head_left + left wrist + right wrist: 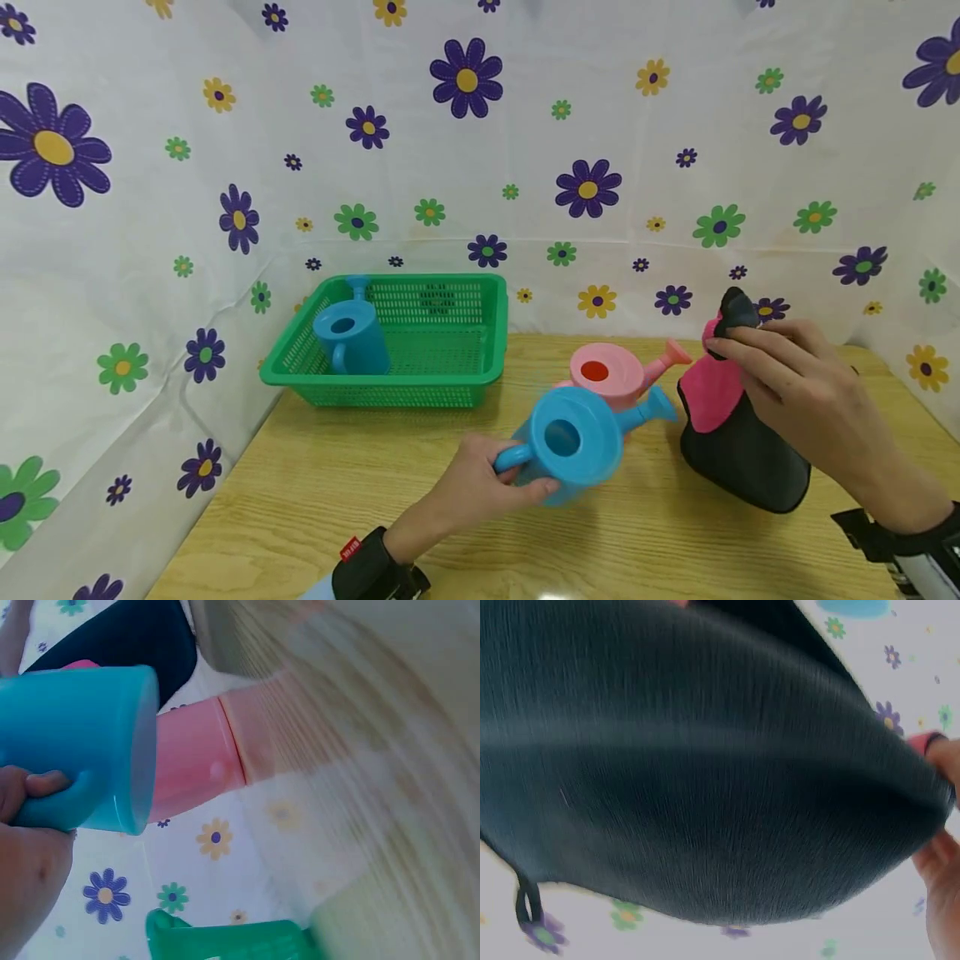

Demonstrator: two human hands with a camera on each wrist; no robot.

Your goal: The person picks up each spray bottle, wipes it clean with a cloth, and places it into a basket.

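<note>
Three watering cans: two blue, one pink. Left hand (483, 485) has fingers curled round handle of one blue can (597, 454), lifted over one table (300, 492), just in front of pink can (617, 379). Second blue can (365, 343) sits in left part of one green basket (420, 392). Right hand (806, 396) pinches top of one black-and-pink fabric item (746, 450).

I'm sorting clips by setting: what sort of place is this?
Probably a small staged recording corner: flower-patterned sheeting behind a wood-grain tabletop, and black straps on both wrists.
</note>
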